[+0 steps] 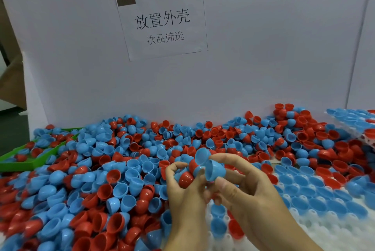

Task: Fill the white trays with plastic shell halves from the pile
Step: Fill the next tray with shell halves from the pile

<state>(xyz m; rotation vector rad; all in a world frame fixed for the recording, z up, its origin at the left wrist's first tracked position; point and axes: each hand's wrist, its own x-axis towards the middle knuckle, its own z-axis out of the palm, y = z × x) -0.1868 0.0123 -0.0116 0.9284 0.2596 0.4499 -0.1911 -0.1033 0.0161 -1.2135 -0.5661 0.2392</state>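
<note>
Now the right hand (243,185) pinches a blue shell half (215,170), mouth up-left; the left hand (182,187) clutches several.

A white paper sheet (162,22) (stuck on the big white board (263,47) far behind the hands) says "放置外壳" in big letters, with "次品筛选" smaller underneath.

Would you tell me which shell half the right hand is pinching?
The blue shell half, open end facing the camera, in the right hand; the left hand holds several.
</note>
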